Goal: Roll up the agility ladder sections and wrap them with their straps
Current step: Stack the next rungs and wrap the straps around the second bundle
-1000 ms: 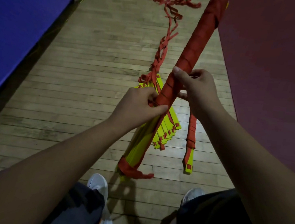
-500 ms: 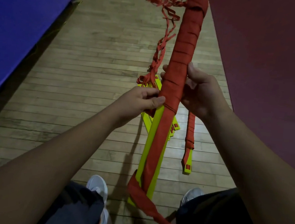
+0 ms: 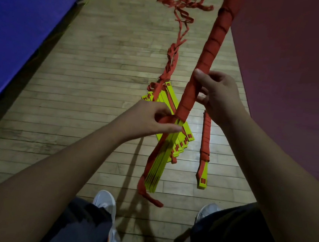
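I hold a long bundle of yellow ladder rungs (image 3: 160, 167) upright and tilted, its upper length wound in red strap (image 3: 213, 46). My right hand (image 3: 217, 98) grips the wrapped part from the right side. My left hand (image 3: 151, 121) pinches the red strap where the winding ends, at the bundle's left. The strap's loose tail (image 3: 148, 195) hangs off the bundle's lower end. On the floor behind lie a stack of unwrapped yellow rungs (image 3: 185, 135) with tangled red straps (image 3: 180, 12) and a small wrapped bundle (image 3: 205, 144).
A blue mat (image 3: 24, 22) borders the wooden floor (image 3: 101, 67) on the left and a dark red mat (image 3: 291, 64) on the right. My white shoes (image 3: 107, 205) and dark trouser legs are at the bottom.
The bundle swung from nearly vertical back to a rightward tilt. My left hand brought the strap round the bundle's left side, and the loose tail swung leftward.
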`<state>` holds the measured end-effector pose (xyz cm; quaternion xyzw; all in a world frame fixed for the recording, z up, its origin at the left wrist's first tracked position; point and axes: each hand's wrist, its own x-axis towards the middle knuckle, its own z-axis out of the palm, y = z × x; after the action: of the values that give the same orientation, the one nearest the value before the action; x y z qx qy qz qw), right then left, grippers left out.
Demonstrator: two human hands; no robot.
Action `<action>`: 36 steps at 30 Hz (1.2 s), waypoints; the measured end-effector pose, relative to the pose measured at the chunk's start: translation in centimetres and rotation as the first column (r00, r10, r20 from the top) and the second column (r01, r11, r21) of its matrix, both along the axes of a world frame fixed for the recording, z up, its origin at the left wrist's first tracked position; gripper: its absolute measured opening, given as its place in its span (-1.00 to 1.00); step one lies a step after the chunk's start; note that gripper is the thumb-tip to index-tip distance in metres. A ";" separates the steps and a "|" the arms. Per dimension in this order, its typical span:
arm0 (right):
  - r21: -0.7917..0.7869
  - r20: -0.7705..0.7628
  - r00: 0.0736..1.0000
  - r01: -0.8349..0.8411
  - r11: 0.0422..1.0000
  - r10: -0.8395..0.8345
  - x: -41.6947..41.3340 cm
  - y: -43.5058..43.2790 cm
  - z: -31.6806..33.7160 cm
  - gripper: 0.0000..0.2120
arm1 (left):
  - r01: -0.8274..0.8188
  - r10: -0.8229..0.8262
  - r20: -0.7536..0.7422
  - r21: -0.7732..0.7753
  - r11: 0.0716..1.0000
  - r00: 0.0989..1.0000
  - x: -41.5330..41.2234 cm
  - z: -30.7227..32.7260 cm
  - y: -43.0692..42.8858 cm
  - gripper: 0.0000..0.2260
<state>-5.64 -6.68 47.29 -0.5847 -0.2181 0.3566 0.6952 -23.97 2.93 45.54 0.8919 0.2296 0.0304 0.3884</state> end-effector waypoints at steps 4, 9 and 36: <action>-0.059 0.011 0.994 0.105 0.993 -0.105 -0.4 0.4 -0.3 -0.69 | -0.084 0.080 0.055 0.059 0.995 0.995 0.6 -1.0 -0.9 -0.57; -0.049 -0.042 0.990 0.136 0.990 -0.138 -0.2 0.2 -0.5 -0.55 | -0.049 0.030 0.149 0.124 0.991 0.988 0.2 -1.2 -0.3 -0.74; 0.024 -0.014 0.999 -0.035 0.999 0.035 -0.6 -0.3 0.2 -0.73 | -0.089 0.087 0.085 0.022 0.996 0.993 0.2 -0.6 -1.3 -0.61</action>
<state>-6.21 -7.01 47.53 -0.5699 -0.2273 0.3704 0.6974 -23.73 1.66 44.98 0.8839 0.2516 0.0877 0.3844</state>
